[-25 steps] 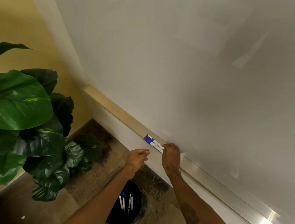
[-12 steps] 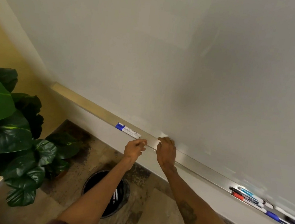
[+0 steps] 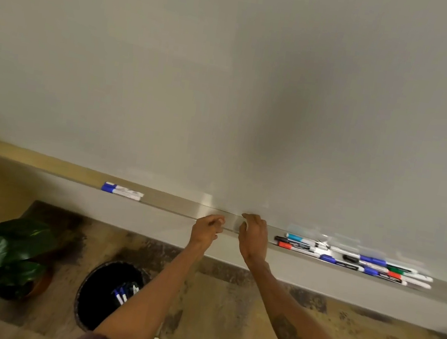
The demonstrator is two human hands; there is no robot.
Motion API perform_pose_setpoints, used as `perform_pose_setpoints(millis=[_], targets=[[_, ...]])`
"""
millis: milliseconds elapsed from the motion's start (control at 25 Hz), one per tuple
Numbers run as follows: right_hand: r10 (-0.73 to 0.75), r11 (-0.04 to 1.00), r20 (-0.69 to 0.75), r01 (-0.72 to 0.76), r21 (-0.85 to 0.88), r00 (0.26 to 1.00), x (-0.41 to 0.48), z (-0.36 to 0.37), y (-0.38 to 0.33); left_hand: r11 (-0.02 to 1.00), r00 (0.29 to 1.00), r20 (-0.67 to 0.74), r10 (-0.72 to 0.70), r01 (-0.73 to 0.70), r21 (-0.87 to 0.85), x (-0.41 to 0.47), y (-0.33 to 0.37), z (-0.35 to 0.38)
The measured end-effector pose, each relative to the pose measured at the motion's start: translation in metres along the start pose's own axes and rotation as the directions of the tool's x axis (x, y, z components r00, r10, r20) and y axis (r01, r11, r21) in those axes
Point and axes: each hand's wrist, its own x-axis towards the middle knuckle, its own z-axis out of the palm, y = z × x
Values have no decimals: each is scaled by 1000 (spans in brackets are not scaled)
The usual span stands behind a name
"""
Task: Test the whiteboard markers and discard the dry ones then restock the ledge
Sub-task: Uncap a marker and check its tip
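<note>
Both hands at ledge (image 3: 171,203), mid-span. Left hand (image 3: 206,228) just off the near edge, fingers loosely curled, nothing in them. Right hand (image 3: 254,238) has bent fingers on the ledge lip; can't tell if it's pinching anything. Lone blue-capped marker (image 3: 121,191) lies on ledge to the left, marker pile (image 3: 353,259) to the right. Bin (image 3: 101,293) on floor below holds markers.
</note>
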Motion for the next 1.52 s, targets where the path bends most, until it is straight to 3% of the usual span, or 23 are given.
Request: perform_pose_setpoints(millis=[240, 400, 520, 840, 960, 1080, 1200, 1440, 1520], targets=[[273, 959, -94, -263, 102, 958, -11, -55, 98, 1000, 994, 108, -16, 14, 24, -5, -8, 83], [498, 862, -127, -474, 182, 858, -13, -85, 156, 997, 981, 181, -66, 56, 58, 3, -12, 131], [659, 727, -42, -622, 289, 751, -4, -100, 187, 991, 968, 229, -103, 82, 102, 13, -11, 162], [721, 529, 164, -687, 498, 673, 21, -98, 221, 971, 956, 234, -176, 130, 199, 27, -5, 217], [699, 551, 158, -666, 502, 698, 23, -98, 217, 974, 967, 199, -157, 118, 194, 28, -9, 224], [691, 621, 26, -611, 491, 722, 19, -104, 203, 985, 983, 137, -124, 105, 139, 28, -12, 224], [681, 626, -102, -506, 593, 725, 15, -114, 182, 991, 988, 114, -102, 91, 96, 20, -12, 221], [583, 573, -196, -228, 787, 788, 14, -132, 138, 977, 961, 231, -153, 112, 179, 2, 4, 211], [526, 595, -236, -156, 788, 817, 11, -134, 126, 965, 965, 248, -83, 16, 260, -5, 17, 204]])
